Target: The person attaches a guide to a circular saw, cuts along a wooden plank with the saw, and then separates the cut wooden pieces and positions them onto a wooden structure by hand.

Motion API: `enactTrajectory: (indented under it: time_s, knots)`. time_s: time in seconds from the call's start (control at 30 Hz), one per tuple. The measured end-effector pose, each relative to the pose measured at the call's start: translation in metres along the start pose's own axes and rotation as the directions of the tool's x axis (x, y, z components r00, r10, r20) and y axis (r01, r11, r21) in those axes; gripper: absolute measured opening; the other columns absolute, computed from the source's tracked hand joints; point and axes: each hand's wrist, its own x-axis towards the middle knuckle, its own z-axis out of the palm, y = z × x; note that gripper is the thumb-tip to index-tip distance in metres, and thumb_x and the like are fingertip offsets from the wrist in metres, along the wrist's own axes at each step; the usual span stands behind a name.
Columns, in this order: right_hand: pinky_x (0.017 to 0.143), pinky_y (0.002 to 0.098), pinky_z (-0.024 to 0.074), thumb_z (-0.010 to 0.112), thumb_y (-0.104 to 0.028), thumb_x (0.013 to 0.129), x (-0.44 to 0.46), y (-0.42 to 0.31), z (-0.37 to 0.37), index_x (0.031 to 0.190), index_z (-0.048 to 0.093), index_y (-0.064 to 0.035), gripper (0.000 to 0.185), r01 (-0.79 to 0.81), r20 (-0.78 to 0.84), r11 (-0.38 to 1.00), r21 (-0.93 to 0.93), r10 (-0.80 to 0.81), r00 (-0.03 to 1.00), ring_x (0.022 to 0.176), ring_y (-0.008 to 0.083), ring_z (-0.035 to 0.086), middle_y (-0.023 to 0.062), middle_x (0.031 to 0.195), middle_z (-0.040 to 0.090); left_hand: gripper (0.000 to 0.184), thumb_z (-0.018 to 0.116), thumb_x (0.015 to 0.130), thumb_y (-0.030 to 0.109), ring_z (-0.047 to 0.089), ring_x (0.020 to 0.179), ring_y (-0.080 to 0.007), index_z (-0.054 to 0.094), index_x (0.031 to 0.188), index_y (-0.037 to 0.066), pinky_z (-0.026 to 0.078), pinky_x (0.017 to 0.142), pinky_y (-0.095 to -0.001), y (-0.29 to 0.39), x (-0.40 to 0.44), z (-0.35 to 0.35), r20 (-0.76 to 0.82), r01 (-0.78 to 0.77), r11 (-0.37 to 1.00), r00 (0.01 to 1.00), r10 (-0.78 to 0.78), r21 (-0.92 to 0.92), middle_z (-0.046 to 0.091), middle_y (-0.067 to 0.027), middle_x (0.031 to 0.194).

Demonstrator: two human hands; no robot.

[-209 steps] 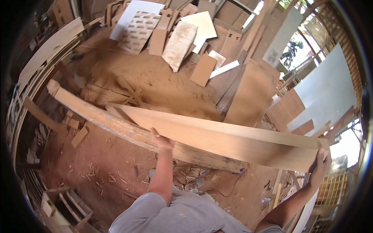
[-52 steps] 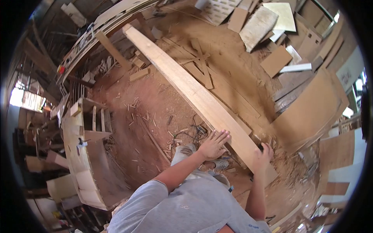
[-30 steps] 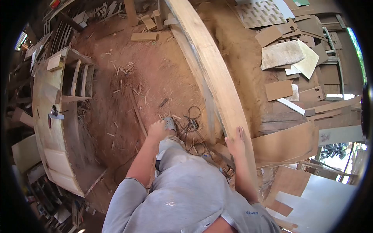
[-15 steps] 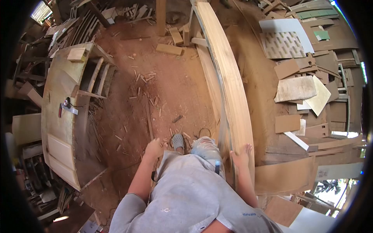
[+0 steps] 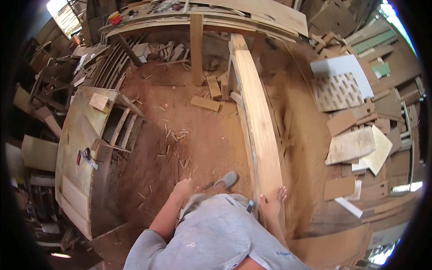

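Near me, at two o'clock, my right hand (image 5: pixel 272 204) lies flat on the plank (image 5: pixel 260 130), thumb apart from the fingers; at eleven, my left hand (image 5: pixel 183 189) hangs curled beside it, and I can't tell whether it grips anything. The plank runs out toward twelve, past wood blocks (image 5: pixel 205 103), its far end near the long bench (image 5: pixel 252 23).

A grained, honey-coloured plank (image 5: pixel 261 130) lies beneath the right fingers (image 5: pixel 281 193) of a person in a grey shirt (image 5: pixel 216 231). Beyond them to the right, a cream panel (image 5: pixel 339 92) carries rows of brownish dashes; to their left, reddish-brown floor (image 5: pixel 204 148) surrounds a grey shoe (image 5: pixel 230 179).
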Motion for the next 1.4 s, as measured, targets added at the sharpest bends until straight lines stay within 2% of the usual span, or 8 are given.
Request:
enactTrajectory:
  time_s: [0.13,0.23,0.33,0.73,0.87,1.03,1.3,1.4]
  knots:
    - [0.136,0.0613,0.0099,0.081,-0.046,0.091,0.096,-0.033,-0.007,0.167,0.027,0.0117,0.109,0.111,0.026,0.993,-0.052,-0.109,0.994,0.168,0.0479,0.013,0.0355,0.177,0.02,0.057,0.07,0.101,0.044,0.069,0.126,-0.0436,0.067,0.139,0.002,0.056,0.106,-0.0528,0.026,0.076,-0.036,-0.171,-0.108,0.994,0.98,0.103,-0.023,0.071,-0.0266,0.136]
    - [0.136,0.0609,0.012,0.082,-0.043,0.091,0.159,-0.058,-0.019,0.167,0.03,0.0092,0.106,0.175,0.105,0.984,-0.031,-0.171,0.98,0.167,0.048,0.013,0.0355,0.177,0.018,0.06,0.07,0.101,0.045,0.068,0.127,-0.043,0.066,0.143,0.003,0.056,0.106,-0.0526,0.075,0.094,-0.09,-0.252,-0.2,0.965,0.955,0.154,-0.171,0.071,-0.0256,0.136]
    - [0.136,0.0584,0.0135,0.084,-0.039,0.092,0.211,-0.092,-0.032,0.17,0.029,0.0051,0.105,0.199,0.18,0.979,-0.049,-0.187,0.966,0.168,0.0465,0.013,0.0336,0.179,0.015,0.062,0.07,0.101,0.045,0.068,0.127,-0.0438,0.064,0.146,0.003,0.055,0.106,-0.0526,0.093,0.128,-0.111,-0.249,-0.262,0.94,0.946,0.206,-0.216,0.071,-0.0262,0.136]
    - [0.135,0.0565,0.0218,0.095,-0.041,0.08,0.407,-0.233,0.008,0.172,0.019,0.0008,0.127,-0.13,0.172,0.991,-0.033,0.133,0.976,0.166,0.0497,0.015,0.035,0.177,0.017,0.063,0.068,0.102,0.048,0.066,0.128,-0.0457,0.063,0.148,0.005,0.053,0.11,-0.0525,0.037,0.348,-0.219,-0.031,-0.264,0.885,0.961,0.274,-0.384,0.07,-0.0267,0.136]
    - [0.135,0.0538,0.0231,0.099,-0.043,0.075,0.471,-0.273,0.027,0.173,0.013,0.0021,0.139,-0.193,0.208,0.975,-0.11,0.212,0.955,0.166,0.0485,0.017,0.0337,0.177,0.02,0.058,0.067,0.102,0.048,0.067,0.127,-0.0449,0.068,0.139,0.004,0.053,0.109,-0.0544,0.002,0.408,-0.286,-0.021,-0.146,0.877,0.988,0.153,-0.459,0.071,-0.0283,0.135]
    - [0.135,0.0499,0.0267,0.103,-0.043,0.068,0.513,-0.304,0.035,0.174,0.01,0.0016,0.147,-0.316,0.188,0.938,-0.141,0.339,0.922,0.166,0.0446,0.021,0.0311,0.176,0.023,0.063,0.068,0.102,0.049,0.064,0.133,-0.0436,0.063,0.148,0.007,0.051,0.114,-0.0523,-0.03,0.446,-0.344,-0.01,-0.093,0.841,0.995,0.103,-0.534,0.069,-0.0261,0.141]
    - [0.131,0.0496,0.0335,0.098,-0.028,0.069,0.513,-0.318,0.025,0.172,0.017,0.0004,0.134,-0.396,0.174,0.903,-0.165,0.422,0.89,0.159,0.0436,0.034,0.0284,0.17,0.035,0.063,0.066,0.104,0.046,0.063,0.135,-0.0438,0.058,0.152,0.007,0.05,0.115,-0.053,-0.019,0.482,-0.373,0.158,-0.103,0.915,0.971,0.177,-0.391,0.067,-0.026,0.143]
    - [0.129,0.0484,0.0363,0.096,-0.025,0.072,0.501,-0.314,0.037,0.169,0.03,-0.0018,0.119,-0.397,0.045,0.913,-0.092,0.402,0.914,0.157,0.0427,0.038,0.0287,0.167,0.041,0.063,0.066,0.104,0.046,0.063,0.135,-0.0439,0.058,0.151,0.005,0.05,0.115,-0.0534,0.017,0.49,-0.384,0.189,-0.247,0.908,0.928,0.322,-0.337,0.067,-0.0266,0.143]
